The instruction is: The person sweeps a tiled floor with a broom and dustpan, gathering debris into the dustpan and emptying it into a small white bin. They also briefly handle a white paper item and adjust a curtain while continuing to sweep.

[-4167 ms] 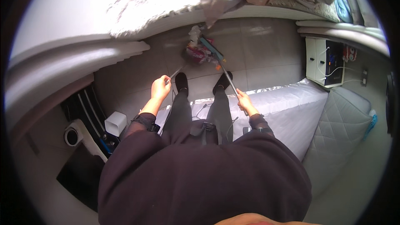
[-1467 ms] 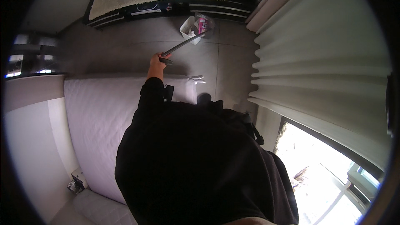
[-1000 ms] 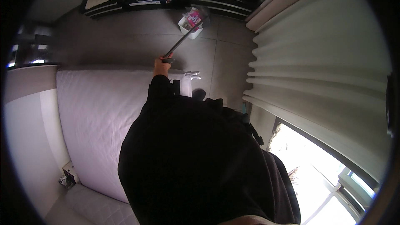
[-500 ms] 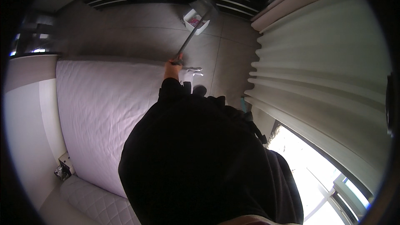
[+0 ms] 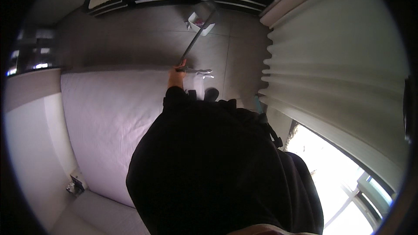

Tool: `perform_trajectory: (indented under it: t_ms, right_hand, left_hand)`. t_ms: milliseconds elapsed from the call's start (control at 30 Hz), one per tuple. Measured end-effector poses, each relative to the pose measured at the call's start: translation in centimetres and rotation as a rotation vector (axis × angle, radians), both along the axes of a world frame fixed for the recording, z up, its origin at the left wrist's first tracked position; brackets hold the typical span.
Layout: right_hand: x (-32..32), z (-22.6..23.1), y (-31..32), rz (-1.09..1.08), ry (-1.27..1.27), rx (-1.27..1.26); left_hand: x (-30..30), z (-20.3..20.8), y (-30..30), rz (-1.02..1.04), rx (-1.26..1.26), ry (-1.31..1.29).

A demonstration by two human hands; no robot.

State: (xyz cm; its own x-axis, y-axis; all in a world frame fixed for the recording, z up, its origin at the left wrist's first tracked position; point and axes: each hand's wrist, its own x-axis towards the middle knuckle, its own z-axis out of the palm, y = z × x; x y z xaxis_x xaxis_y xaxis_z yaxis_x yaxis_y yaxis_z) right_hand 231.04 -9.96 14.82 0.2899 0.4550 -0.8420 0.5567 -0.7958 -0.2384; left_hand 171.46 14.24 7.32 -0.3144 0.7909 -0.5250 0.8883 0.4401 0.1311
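Straight ahead at twelve o'clock, a white bin (image 5: 208,31) stands on the grey tiled floor (image 5: 246,45), with something pink (image 5: 199,22) inside. Your left hand (image 5: 177,73), at eleven o'clock, has its fingers clamped around the handle of a long dustpan (image 5: 194,43). That handle slants away from you across the bin, its blurred pan at the bin's far right side; whether they touch, you cannot tell. Your right hand is hidden, so its fingers' state cannot be told. At one o'clock, a teal broom head (image 5: 257,104) shows near your right side. A lilac-sheeted bed (image 5: 113,104) fills ten o'clock; pale curtains (image 5: 335,61) hang between one and two.
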Motion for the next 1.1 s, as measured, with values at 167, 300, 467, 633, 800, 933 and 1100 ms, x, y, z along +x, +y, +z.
perform_trajectory:
  t_ms: [167, 300, 467, 633, 800, 933, 1100]
  right_hand:
    - [-0.7, -1.6, -2.2, -0.096, 0.005, 0.040]
    - [-2.3, -5.1, -6.5, -0.271, -0.017, 0.102]
    - [-8.0, -10.6, -17.4, -0.567, -0.048, 0.156]
    - [-15.2, -12.4, -25.8, -0.917, 0.092, 0.185]
    - [-18.5, -9.4, -24.6, -1.158, 0.147, 0.104]
    - [-16.7, -7.9, -24.1, -1.390, 0.498, 0.230]
    - [-12.2, -14.1, -26.5, -0.756, -0.002, 0.030]
  left_hand:
    - [-2.6, 5.0, 0.5, 1.898, 0.688, -1.603]
    - [-3.2, 8.3, 0.5, 1.401, 0.415, -1.493]
    - [-1.0, 13.7, 3.2, 0.761, 0.337, -1.048]
    - [3.5, 14.8, 5.0, 0.245, 0.120, -0.813]
    - [10.6, 10.7, 3.2, -0.151, -0.049, -0.694]
    - [15.3, 8.7, -0.9, -0.481, -0.117, -0.569]
    - [21.7, 7.9, -6.2, -0.676, -0.210, -0.389]
